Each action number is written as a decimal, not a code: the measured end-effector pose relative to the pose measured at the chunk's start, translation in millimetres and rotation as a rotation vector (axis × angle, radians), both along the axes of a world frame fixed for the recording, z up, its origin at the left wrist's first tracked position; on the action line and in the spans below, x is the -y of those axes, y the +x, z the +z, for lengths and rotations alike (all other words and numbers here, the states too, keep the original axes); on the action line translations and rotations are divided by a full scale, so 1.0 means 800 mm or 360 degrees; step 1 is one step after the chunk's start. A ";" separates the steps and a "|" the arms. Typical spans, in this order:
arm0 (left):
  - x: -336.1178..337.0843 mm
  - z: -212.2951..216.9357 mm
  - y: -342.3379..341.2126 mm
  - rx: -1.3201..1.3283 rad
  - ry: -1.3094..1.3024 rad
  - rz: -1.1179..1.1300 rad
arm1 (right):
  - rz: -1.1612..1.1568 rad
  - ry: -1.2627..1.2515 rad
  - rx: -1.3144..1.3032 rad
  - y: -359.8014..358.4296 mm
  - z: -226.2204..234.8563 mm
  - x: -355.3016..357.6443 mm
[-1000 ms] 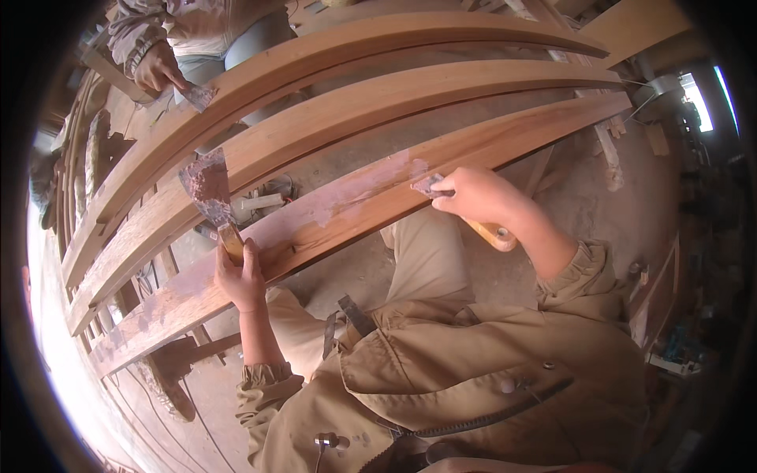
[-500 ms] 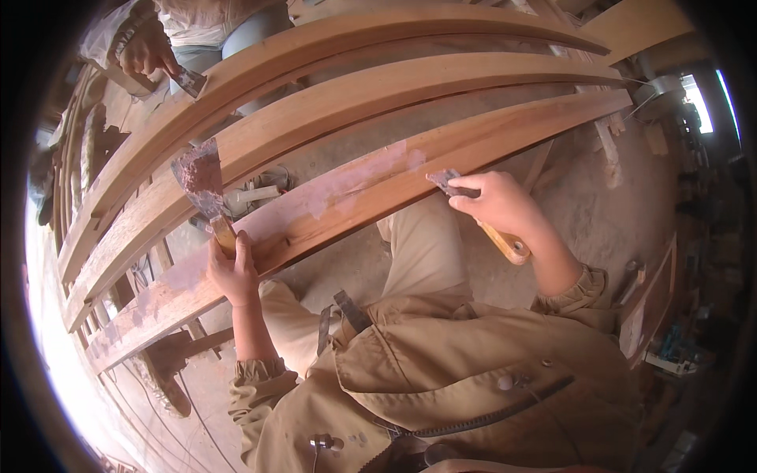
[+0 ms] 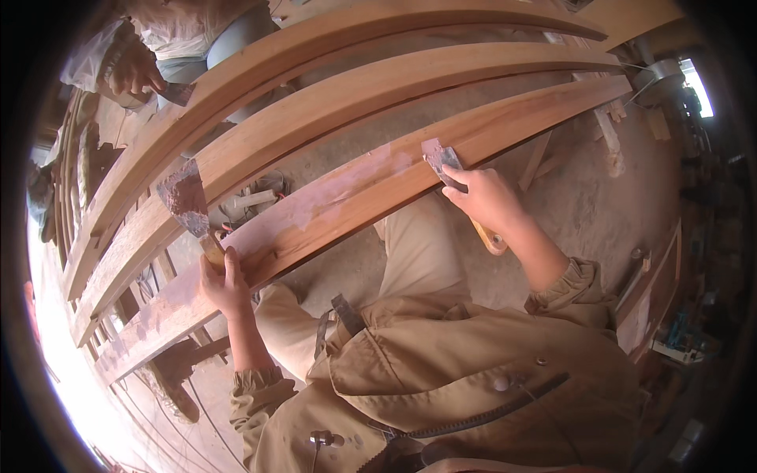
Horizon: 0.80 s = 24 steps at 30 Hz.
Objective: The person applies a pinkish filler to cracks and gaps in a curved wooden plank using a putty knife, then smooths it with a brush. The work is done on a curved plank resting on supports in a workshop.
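Observation:
My left hand is closed round the wooden handle of a wide putty knife, its blade loaded with pinkish-brown filler. That blade points up and away, over the beams. My right hand grips a second putty knife, its yellowish handle showing below the palm. Its blade lies against the nearest wooden beam, beside a small fresh dab of pink filler. A long smear of pink filler covers the beam's middle, and fainter patches reach toward its left end.
Two more curved beams, a middle one and a far one, run roughly alongside. Beyond them at the upper left, a person's hand holds another putty knife. Cables trail over the floor at lower left.
My right hand has turned its knife so the blade points up onto the beam, where a new dab of filler shows. My left hand and its knife have shifted slightly left and down.

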<state>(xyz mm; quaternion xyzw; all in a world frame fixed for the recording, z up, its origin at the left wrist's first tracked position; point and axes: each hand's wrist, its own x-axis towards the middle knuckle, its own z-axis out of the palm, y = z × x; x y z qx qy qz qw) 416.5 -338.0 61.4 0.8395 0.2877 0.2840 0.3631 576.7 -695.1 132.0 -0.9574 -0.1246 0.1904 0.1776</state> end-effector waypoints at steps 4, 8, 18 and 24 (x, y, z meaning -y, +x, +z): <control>-0.003 0.001 -0.001 -0.0041 0.0011 0.0018 | 0.0025 0.0151 -0.0183 0.051 0.017 0.006; 0.001 0.005 0.001 -0.0065 -0.0038 0.0036 | 0.0028 0.0039 -0.0295 0.061 0.014 -0.001; -0.004 -0.006 -0.004 -0.0046 -0.0035 0.0004 | 0.0055 0.0078 -0.0378 0.068 0.013 -0.005; -0.005 -0.005 -0.004 -0.0041 0.0043 0.0025 | 0.0033 0.0283 -0.0283 0.066 0.027 -0.012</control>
